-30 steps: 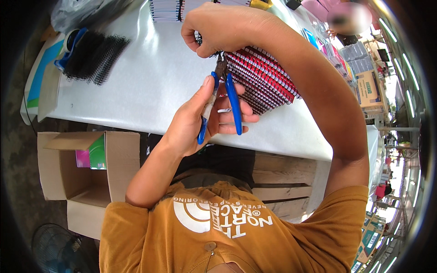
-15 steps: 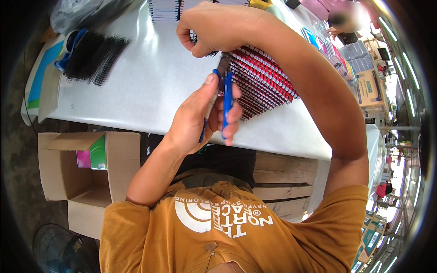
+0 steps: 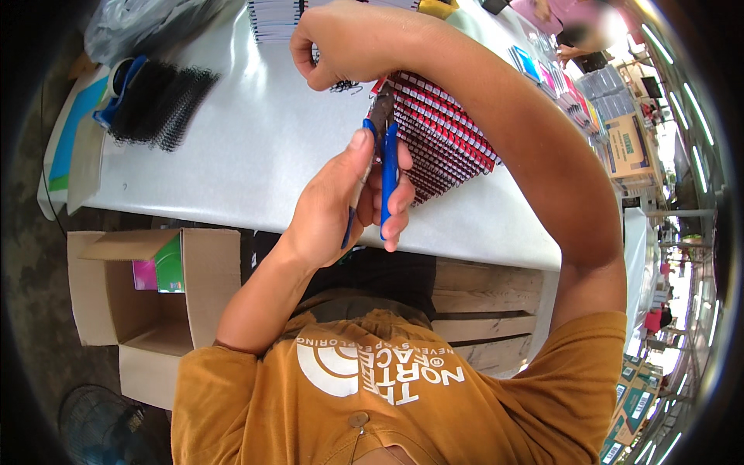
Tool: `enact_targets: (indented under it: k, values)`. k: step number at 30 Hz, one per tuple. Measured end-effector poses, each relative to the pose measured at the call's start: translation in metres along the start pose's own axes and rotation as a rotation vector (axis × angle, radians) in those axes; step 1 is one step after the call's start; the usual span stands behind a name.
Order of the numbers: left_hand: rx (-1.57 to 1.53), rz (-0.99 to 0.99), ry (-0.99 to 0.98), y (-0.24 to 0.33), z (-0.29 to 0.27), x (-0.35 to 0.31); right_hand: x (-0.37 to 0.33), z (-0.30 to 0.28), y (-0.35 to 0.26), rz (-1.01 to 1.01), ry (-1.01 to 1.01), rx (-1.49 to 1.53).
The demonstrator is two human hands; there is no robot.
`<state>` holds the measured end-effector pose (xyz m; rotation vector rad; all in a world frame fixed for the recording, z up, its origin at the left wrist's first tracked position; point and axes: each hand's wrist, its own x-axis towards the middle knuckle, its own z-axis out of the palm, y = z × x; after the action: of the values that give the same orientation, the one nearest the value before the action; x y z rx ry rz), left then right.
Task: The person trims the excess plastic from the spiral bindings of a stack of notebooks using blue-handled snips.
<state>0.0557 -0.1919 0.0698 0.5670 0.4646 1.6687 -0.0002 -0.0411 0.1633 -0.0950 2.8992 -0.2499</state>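
My left hand [image 3: 341, 194] is closed around blue-handled pliers [image 3: 389, 178]. Their dark jaws point away from me, at the left corner of a stack of spiral-bound notebooks [image 3: 442, 139] with red-and-white edges and rows of dark coils. My right arm arches over the stack from the right. Beyond the jaws, my right hand [image 3: 341, 46] is closed, fingers curled; anything inside them is hidden. Below that hand, small black coil pieces [image 3: 346, 87] lie on the white tabletop [image 3: 240, 155].
A bundle of black spiral coils [image 3: 167, 105] lies at left beside a blue tool with a round white part [image 3: 116, 85]. More bound books [image 3: 275, 22] stand far back. An open cardboard box [image 3: 209, 287] sits below the table's front edge. Another person [image 3: 573, 31] is at the far right.
My right hand has shifted a little left and away from the pliers, uncovering the black pieces on the table. The left hand and pliers stay nearly still at the stack's corner.
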Motion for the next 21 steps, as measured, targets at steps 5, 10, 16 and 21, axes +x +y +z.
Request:
enact_targets:
  k: [5, 10, 16, 21]
  values:
    - [0.062, -0.029, 0.257, 0.001, 0.029, 0.008, -0.004, -0.002, 0.001, 0.096, 0.053, 0.094]
    - [-0.107, 0.017, -0.055, 0.002, 0.002, 0.015, -0.008, -0.006, -0.002, 0.099, 0.076, 0.122]
    - [-0.029, 0.020, -0.090, 0.000, 0.006, 0.004, -0.013, -0.007, 0.001, 0.083, 0.150, 0.266]
    - [0.126, -0.005, 0.049, 0.004, 0.019, 0.013, -0.022, -0.013, 0.006, 0.002, 0.184, 0.416]
